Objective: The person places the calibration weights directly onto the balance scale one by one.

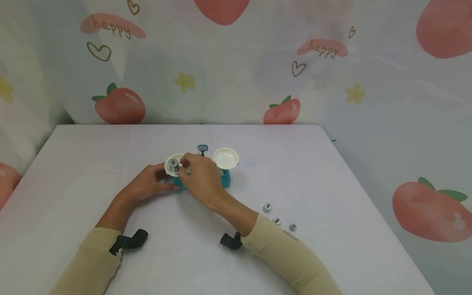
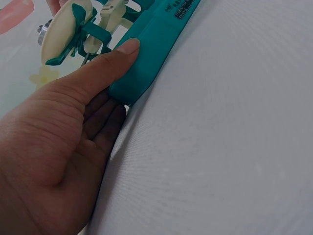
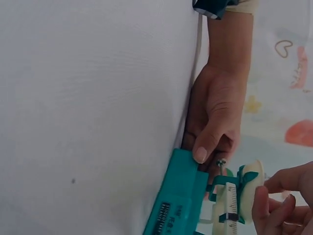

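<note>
A small balance scale (image 1: 225, 180) with a teal base and two cream pans stands on the white table. My left hand (image 1: 147, 183) grips the left end of its base (image 2: 142, 68), thumb on the front face and fingers behind. A silver weight (image 1: 173, 164) with a knob on top stands in the left pan (image 1: 167, 169). My right hand (image 1: 202, 176) reaches over the scale to this pan, index finger and thumb bent right beside the weight. I cannot tell whether they pinch anything there. The right pan (image 1: 225, 158) holds nothing.
Three smaller silver weights lie near my right forearm: one farther back (image 1: 267, 207), one partly behind the sleeve (image 1: 276, 221), one to the right (image 1: 293, 227). Black wrist mounts stick out from the left sleeve (image 1: 129, 241) and right sleeve (image 1: 231, 241). A printed curtain (image 1: 236, 73) hangs behind the table.
</note>
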`<control>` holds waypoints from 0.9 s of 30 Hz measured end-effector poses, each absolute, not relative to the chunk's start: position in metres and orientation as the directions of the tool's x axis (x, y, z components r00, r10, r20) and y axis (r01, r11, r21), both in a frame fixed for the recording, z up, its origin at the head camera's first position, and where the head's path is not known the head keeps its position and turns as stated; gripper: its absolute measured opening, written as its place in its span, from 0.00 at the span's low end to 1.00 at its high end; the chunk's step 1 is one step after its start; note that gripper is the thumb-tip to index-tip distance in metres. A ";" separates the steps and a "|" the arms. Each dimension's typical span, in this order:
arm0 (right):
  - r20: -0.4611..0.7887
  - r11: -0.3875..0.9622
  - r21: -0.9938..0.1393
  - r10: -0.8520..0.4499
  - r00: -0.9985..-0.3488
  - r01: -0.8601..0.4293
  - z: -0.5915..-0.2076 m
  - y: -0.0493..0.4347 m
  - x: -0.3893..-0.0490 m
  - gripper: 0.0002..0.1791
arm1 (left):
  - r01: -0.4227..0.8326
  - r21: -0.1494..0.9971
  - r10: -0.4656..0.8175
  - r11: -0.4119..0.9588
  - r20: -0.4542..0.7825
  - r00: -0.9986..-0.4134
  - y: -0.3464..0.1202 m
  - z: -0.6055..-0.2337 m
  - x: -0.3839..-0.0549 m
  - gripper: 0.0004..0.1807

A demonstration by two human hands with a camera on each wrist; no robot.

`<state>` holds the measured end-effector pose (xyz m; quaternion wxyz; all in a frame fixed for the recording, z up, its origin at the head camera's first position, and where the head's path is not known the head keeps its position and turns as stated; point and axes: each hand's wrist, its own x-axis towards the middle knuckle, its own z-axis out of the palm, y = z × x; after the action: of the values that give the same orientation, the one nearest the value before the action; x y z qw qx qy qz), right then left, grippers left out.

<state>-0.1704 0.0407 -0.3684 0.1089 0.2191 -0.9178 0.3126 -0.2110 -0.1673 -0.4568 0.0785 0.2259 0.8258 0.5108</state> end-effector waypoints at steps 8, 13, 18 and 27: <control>0.328 0.687 -0.562 -0.327 -0.886 -0.461 -0.358 0.054 -0.168 0.08 | 0.264 0.884 0.452 0.386 0.069 -0.890 -0.166 -0.456 -0.211 0.41; 0.317 0.582 -0.651 -0.374 -0.871 -0.487 -0.352 0.069 -0.173 0.08 | 0.261 0.876 0.442 0.406 0.061 -0.895 -0.165 -0.457 -0.211 0.41; 0.287 0.509 -0.702 -0.438 -0.852 -0.498 -0.349 0.091 -0.179 0.08 | 0.257 0.877 0.437 0.405 0.061 -0.897 -0.164 -0.458 -0.211 0.41; 0.211 0.459 -0.759 -0.497 -0.841 -0.462 -0.350 0.142 -0.178 0.07 | 0.236 0.877 0.428 0.419 0.039 -0.903 -0.165 -0.456 -0.209 0.42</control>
<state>-0.1778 0.1415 -0.3505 -0.0202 0.2809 -0.8539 0.4376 -0.2091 -0.1651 -0.4558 0.0953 0.1984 0.8368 0.5014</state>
